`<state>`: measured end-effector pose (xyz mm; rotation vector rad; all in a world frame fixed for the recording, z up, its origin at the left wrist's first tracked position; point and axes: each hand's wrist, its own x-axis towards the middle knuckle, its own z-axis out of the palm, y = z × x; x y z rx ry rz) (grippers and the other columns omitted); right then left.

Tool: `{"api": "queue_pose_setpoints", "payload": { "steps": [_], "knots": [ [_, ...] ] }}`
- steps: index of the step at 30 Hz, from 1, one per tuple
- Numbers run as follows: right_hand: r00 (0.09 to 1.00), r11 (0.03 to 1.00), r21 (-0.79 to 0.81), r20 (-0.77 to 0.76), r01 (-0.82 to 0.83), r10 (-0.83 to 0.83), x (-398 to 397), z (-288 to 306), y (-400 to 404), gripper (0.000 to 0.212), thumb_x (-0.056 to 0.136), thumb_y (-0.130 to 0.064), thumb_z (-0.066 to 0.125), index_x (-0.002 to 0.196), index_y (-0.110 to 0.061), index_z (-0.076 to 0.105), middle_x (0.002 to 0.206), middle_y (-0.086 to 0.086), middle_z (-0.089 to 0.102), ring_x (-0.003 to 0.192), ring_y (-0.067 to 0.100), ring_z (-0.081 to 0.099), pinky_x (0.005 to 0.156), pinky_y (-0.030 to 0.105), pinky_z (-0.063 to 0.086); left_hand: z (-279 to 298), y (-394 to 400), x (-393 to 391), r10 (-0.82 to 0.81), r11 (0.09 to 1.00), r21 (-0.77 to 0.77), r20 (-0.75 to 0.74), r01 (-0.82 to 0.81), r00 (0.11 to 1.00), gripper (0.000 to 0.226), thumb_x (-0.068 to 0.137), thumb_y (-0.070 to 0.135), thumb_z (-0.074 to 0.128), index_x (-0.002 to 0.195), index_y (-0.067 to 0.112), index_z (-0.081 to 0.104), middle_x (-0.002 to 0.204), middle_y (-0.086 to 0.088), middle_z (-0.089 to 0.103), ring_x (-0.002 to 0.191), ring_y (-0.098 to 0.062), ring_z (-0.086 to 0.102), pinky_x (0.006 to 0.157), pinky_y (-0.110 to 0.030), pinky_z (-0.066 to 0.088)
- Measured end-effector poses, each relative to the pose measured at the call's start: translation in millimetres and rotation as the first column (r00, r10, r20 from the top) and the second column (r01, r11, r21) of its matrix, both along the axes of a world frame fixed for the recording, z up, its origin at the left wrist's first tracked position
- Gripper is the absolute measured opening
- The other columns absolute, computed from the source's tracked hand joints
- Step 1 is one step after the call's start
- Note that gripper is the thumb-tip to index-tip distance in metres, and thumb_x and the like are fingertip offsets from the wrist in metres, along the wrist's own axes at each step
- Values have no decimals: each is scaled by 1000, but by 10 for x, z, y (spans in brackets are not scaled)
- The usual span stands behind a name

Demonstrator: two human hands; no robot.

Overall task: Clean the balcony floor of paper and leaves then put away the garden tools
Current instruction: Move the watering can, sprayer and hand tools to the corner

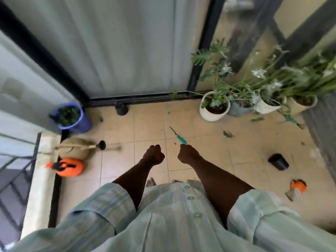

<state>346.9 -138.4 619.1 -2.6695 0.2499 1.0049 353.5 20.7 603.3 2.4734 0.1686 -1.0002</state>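
Both fists curled, holding nothing: left hand (153, 155), right hand (188, 155). Teal-handled garden fork (179, 136) lies just beyond on open beige tiled floor (209, 151); white ceramic pot (214, 107) far right.

We cannot tell whether the right hand (188, 154) touches the teal tool (179, 136) or only overlaps it. Our shirt (174, 215) hides most of the foot (151, 182). The broom (85, 147) is blurred, its head smeared. The second tool (292, 121) lies partly under leaves (272, 84). The orange scrap (298, 187) is too blurred to identify. The right-hand plants run off the frame's edge.
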Motion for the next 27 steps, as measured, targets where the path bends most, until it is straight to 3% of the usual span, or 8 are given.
{"api": "queue_pose_setpoints", "payload": {
  "steps": [4,10,18,27],
  "knots": [
    [981,981,17,19,191,-192,-75,-9,11,44,93,-14,49,137,-7,45,134,14,54,121,29,54,96,35,46,-21,-5,217,-199,980,31,21,198,980,36,92,22,54,123,3,54,128,-19,56,120,-33,53,95,-34,45],
    [912,911,51,-12,410,-410,-291,-38,-75,38,90,-15,51,128,-7,49,131,14,55,118,29,54,94,34,46,-119,-112,322,-424,905,40,-12,424,905,38,93,22,54,127,4,53,134,-16,53,123,-31,50,97,-33,42],
    [832,830,68,-75,554,-550,-250,-179,-438,32,88,-14,53,119,-6,52,127,15,55,118,31,53,92,33,45,-250,-517,665,-487,872,35,-54,489,872,37,92,22,54,126,5,55,132,-13,56,123,-29,52,98,-30,42],
    [772,757,151,-165,635,-614,561,-604,-791,30,90,-16,52,119,-5,52,121,16,59,110,31,57,84,32,47,-541,-1024,1374,-480,868,72,-130,491,867,39,92,17,54,128,3,50,135,-17,53,125,-32,49,99,-32,41]
  ]
}}
